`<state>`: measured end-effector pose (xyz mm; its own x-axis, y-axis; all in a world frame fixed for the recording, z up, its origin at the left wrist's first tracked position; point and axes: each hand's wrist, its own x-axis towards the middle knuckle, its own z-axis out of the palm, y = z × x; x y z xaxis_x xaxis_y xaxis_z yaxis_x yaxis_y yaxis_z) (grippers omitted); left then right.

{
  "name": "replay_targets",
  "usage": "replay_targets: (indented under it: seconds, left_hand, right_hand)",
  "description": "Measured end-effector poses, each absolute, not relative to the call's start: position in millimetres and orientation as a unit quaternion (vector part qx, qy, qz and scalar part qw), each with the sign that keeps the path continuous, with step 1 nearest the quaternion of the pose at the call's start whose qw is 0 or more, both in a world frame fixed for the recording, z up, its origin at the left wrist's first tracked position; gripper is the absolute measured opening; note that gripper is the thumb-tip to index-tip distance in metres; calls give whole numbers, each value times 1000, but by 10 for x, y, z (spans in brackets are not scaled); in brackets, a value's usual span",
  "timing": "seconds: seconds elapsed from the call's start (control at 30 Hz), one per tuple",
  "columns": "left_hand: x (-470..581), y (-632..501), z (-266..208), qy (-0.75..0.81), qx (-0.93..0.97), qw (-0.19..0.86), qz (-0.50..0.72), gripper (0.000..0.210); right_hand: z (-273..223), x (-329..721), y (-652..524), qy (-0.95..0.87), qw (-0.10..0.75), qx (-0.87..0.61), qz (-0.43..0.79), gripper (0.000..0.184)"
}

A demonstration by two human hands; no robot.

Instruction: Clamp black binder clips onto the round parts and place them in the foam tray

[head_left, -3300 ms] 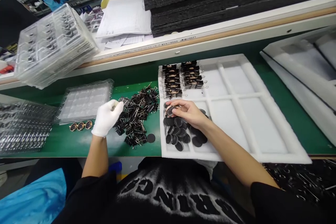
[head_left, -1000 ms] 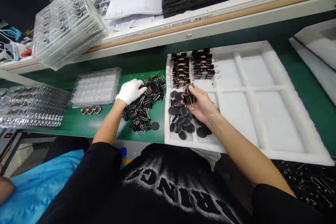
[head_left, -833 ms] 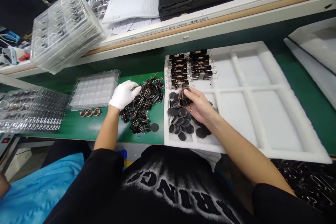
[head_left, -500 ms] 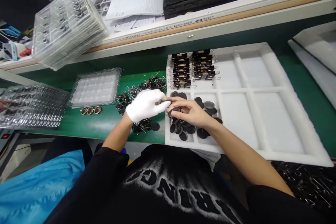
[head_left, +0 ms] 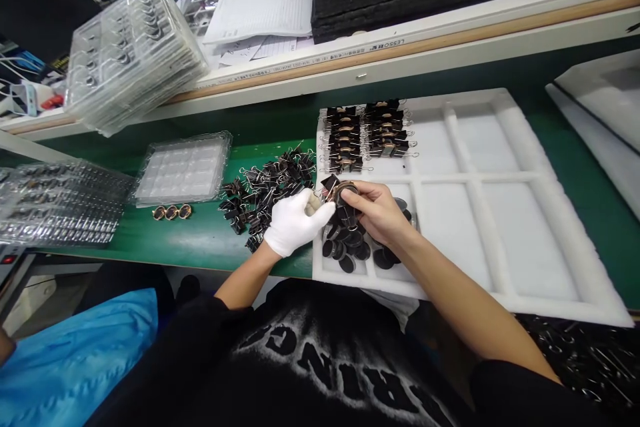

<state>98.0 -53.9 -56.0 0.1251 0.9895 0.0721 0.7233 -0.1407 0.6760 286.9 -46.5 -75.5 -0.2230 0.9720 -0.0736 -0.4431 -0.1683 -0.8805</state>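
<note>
My left hand (head_left: 299,219), in a white glove, is closed at the near left corner of the foam tray (head_left: 453,210). Its thumb and fingers pinch at a black binder clip (head_left: 330,182). Bare and also closed, my right hand (head_left: 383,212) grips a round dark piece with a gold-coloured rim (head_left: 343,192), against which the clip sits. Just how the clip meets the rim is partly hidden by my fingers. Below the hands, loose black discs (head_left: 347,262) lie in the tray's near left compartments. A heap of binder clips (head_left: 273,180) lies left of the tray.
Rows of clipped pieces (head_left: 345,140) fill part of the tray's far left compartment. Three gold-rimmed round pieces (head_left: 171,212) lie on the green bench (head_left: 200,240). Beyond are a clear blister tray (head_left: 183,170), stacked clear trays (head_left: 130,53) and a raised shelf edge (head_left: 360,57).
My left hand has moved right and slightly down. The gold-rimmed piece has been raised and turned in my right hand, and a binder clip now shows against it.
</note>
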Motion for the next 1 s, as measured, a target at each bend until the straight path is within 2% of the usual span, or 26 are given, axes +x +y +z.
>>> replay_targets:
  seconds: [0.27, 0.43, 0.57, 0.7, 0.87, 1.0]
  left_hand:
    - [1059, -544, -666, 587, 666, 310, 340, 37]
    - [920, -499, -739, 583, 655, 336, 344, 41]
    - [718, -497, -607, 557, 679, 376, 297, 43]
    - [533, -474, -315, 518, 721, 400, 228, 41]
    - [424, -367, -59, 439, 832, 319, 120, 41]
    - [439, -303, -16, 401, 863, 292, 94, 44]
  right_hand:
    - [-786, 2846, -458, -409, 499, -325, 691, 32]
    - [-778, 2859, -452, -423, 504, -353, 666, 33]
    - [-768, 2886, -436, -448, 508, -410, 611, 35]
    - [-736, 2942, -410, -552, 463, -432, 542, 21]
    - [-678, 3035, -415, -662, 371, -387, 524, 12]
    - [-619, 3065, -454, -706, 328, -338, 529, 7]
